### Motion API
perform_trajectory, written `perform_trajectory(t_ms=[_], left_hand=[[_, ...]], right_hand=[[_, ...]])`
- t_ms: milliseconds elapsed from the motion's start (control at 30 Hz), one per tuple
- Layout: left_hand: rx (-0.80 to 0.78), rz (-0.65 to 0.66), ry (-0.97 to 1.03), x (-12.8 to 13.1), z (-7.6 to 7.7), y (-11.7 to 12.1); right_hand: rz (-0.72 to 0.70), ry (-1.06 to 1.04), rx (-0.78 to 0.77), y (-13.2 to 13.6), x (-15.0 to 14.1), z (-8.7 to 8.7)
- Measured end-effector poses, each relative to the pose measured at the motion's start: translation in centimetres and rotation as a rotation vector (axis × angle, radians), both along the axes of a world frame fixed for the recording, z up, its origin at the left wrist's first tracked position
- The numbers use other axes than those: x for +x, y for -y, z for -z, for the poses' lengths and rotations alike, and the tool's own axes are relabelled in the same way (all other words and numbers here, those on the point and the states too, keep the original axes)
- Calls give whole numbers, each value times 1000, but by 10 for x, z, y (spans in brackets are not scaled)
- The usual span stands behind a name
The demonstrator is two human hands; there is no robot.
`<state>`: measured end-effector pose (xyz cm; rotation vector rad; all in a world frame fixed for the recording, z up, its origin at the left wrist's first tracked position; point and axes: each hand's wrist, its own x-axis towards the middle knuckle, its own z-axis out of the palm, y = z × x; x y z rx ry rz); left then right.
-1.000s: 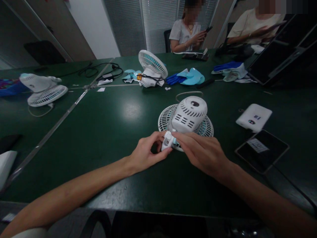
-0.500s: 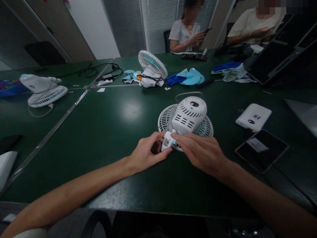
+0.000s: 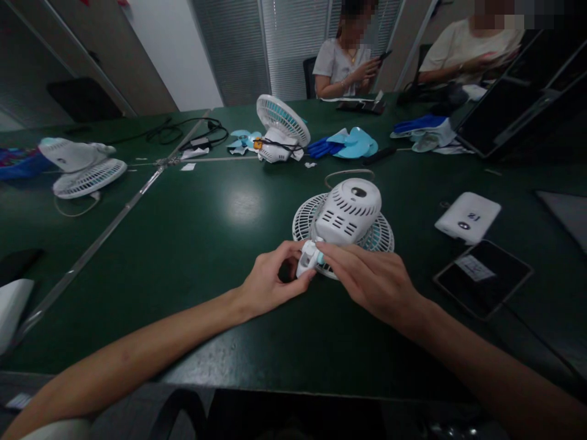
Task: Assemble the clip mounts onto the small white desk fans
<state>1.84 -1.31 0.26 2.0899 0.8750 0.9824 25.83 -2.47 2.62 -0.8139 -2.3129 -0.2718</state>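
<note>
A white fan [image 3: 349, 211] lies grille-down on the green table [image 3: 220, 244], its slotted motor housing facing up. At its near end sticks out a small white clip [image 3: 306, 258] with a light-blue knob [image 3: 320, 258] on its right side. My left hand [image 3: 270, 278] pinches the clip between thumb and fingers. The fingertips of my right hand [image 3: 371, 278] are closed at the knob, partly covering it. The right thumb is hidden under that hand.
Farther back stand another fan [image 3: 279, 131] and light-blue fan blades [image 3: 355, 143] beside blue gloves. A third fan [image 3: 87, 168] lies at left. At right are a white power bank [image 3: 470, 217] and a dark tablet-like device [image 3: 482, 278]. Two people sit across the table.
Both hands stay at the clip and knob, with only slight finger movement. The fan has barely shifted. A grey panel edge has come into view at the far right.
</note>
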Motion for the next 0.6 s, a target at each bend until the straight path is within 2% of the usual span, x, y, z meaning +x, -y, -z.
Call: perform_trajectory(t_ms=[100, 200, 333, 467, 600], left_hand=[[-6, -67, -6, -3, -1, -6], [-36, -129, -19, -8, -1, -22], [48, -99, -68, -14, -3, -46], [121, -81, -203, -16, -8, -60], [158, -181, -244, -37, -10, -78]], right_hand=[[14, -22, -58, -2, -3, 2], [29, -56, -110, -3, 1, 2], [33, -97, -131, -4, 5, 1], [-57, -63, -119, -1, 2, 1], [-163, -31, -140, 1, 0, 8]])
